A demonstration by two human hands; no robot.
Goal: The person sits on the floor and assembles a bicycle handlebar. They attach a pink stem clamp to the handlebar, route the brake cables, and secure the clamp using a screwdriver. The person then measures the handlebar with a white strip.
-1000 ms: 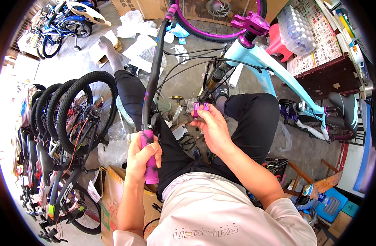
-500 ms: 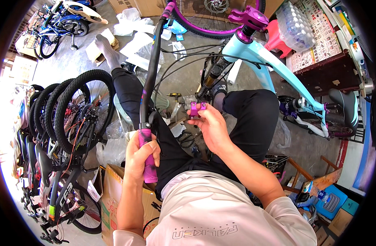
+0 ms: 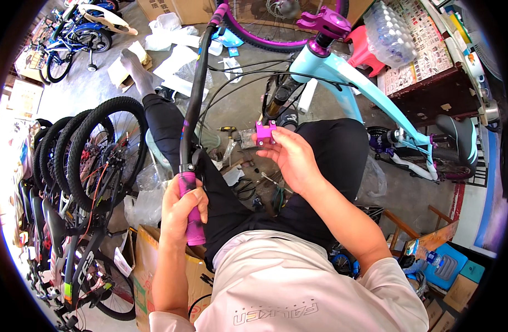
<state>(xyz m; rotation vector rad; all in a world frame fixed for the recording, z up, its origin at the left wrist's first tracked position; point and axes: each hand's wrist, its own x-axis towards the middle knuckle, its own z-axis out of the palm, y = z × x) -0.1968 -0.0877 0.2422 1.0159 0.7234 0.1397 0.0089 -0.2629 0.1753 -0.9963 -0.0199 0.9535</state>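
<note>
My left hand (image 3: 179,210) is wrapped round the purple-and-black grip (image 3: 195,229) at the near end of a black handlebar (image 3: 194,110). The bar rises away from me, with cables looping beside it. Between the thumb and fingers of my right hand (image 3: 294,160) is a small purple stem faceplate (image 3: 265,134) with bolts at its corners. It is apart from the bar. Beyond, a purple stem (image 3: 325,23) sits on top of the light blue bicycle frame (image 3: 384,91); no bar is in its clamp.
Several bicycles with knobby tyres (image 3: 107,149) stand close on the left. Tools (image 3: 227,129) and plastic wrap lie on the floor between my legs. A red stool (image 3: 366,52) with packed bottles is at the far right, and a cardboard box (image 3: 154,265) is by my left forearm.
The view has shifted slightly, so most things appear a little further left. The faceplate has tilted in my right fingers. My left hand keeps its hold on the grip.
</note>
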